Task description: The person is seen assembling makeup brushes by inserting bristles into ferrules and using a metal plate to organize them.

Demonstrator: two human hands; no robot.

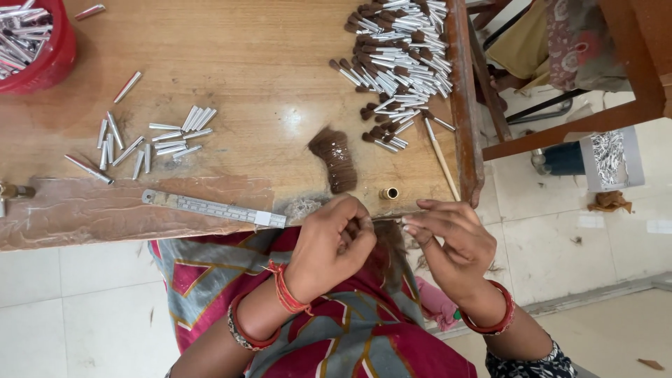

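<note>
My two hands pinch a little bunch of brown hair at the table edge.

My left hand (332, 245) is curled tight with its fingers closed on the thin tuft of brown hair (386, 221), and my right hand (448, 241) pinches the other end with bent fingers, just below the wooden table (245, 56). I see one loose clump of brown hair (336, 159) on the table, one small brass ring (389, 193) beside it, one thin wooden stick (441, 157), and one metal ruler (213, 208). One red tub (59, 56) holds silver tubes, too many to count. About sixteen loose silver tubes (150, 140) lie in the middle. One big pile of tubes with brown tips (399, 56) sits far up, too many to count.
</note>
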